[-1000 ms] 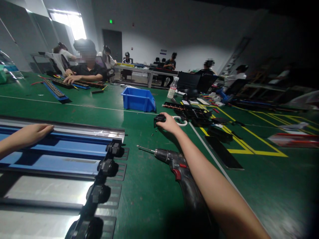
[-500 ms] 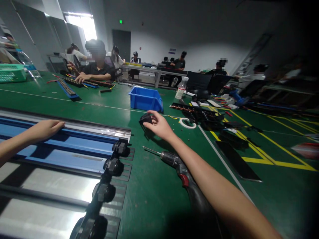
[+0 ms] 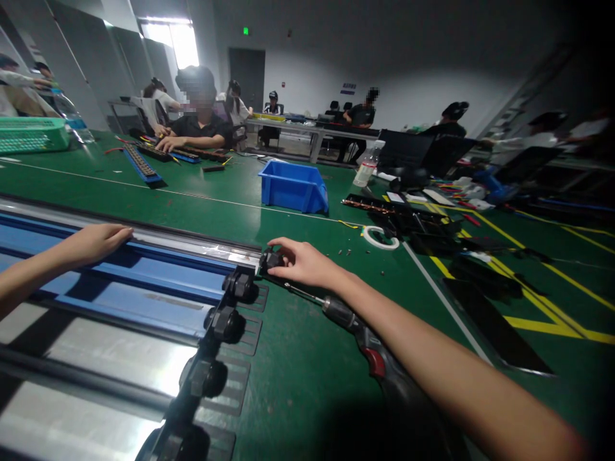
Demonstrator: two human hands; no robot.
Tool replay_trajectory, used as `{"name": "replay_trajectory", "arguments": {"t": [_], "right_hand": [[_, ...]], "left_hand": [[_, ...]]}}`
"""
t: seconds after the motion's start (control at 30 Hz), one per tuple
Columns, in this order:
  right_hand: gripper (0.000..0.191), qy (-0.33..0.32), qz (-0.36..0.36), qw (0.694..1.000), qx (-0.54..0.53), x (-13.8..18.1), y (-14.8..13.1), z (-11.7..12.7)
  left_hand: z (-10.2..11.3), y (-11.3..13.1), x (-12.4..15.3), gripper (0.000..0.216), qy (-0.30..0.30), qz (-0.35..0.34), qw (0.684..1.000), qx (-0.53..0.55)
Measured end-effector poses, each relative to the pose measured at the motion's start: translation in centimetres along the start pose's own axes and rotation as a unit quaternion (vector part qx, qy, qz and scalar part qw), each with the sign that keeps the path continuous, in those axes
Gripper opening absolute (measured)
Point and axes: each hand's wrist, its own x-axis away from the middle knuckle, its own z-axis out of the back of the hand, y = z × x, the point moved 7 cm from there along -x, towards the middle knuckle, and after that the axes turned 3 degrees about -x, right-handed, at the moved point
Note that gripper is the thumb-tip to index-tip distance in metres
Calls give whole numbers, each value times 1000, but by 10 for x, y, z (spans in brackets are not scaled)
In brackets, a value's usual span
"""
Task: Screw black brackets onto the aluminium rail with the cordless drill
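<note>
My left hand (image 3: 98,243) is closed over the farthest aluminium profile (image 3: 158,240) of a row of long blue and silver ones, thumb and fingertips near together. My right hand (image 3: 307,262) pinches a black end cap with a cable gland (image 3: 272,259) at the right end of that same profile, touching or almost touching it. The nearer profiles carry similar black end caps with glands (image 3: 240,285) and flat slotted tabs. Below my right forearm lies a black and red power drill (image 3: 372,358), its long bit pointing toward the held cap.
Beyond my right hand stands a blue bin (image 3: 293,189). A roll of white tape (image 3: 379,238), small screws, a plastic bottle (image 3: 369,165) and black parts (image 3: 494,326) lie or stand to the right. A co-worker (image 3: 199,121) sits across the green table.
My right hand has brought the black end cap from the open tabletop leftward and nearer, to the profile's end. My left hand stays on the profile. The view has shifted slightly.
</note>
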Motion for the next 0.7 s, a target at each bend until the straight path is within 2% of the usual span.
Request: {"name": "replay_trajectory", "arguments": {"t": [0.3, 0.7], "right_hand": [[63, -22, 24, 999, -1, -3, -5, -12], [62, -28, 34, 999, 8, -3, -10, -14]], "left_hand": [[1, 1, 1, 68, -3, 1, 1000, 16], [-3, -9, -3, 68, 6, 3, 1000, 20]]}}
